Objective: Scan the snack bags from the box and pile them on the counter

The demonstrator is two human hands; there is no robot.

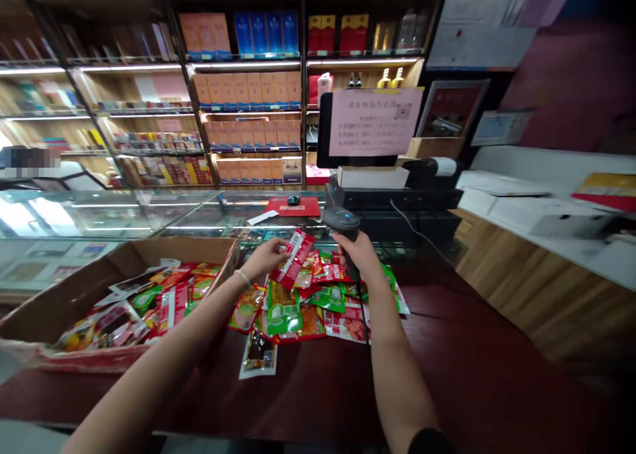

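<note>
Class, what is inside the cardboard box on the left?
The cardboard box holds jumbled food packets, red, green and white among them. The upper packets cover its floor and whatever lies beneath; the left forearm hides another part.

I count two hands, my left (264,263) and my right (358,250); one packet (297,256) in the left, one scanner (342,220) in the right; one bracelet (244,278), one open carton (179,247), one monitor (326,126), one mouse (293,201). Shelved, I see four blue boxes (258,35) and two yellow bottles (384,80). The packets heaped (284,308) and boxed (173,305) overlap too much for me to number.
</note>
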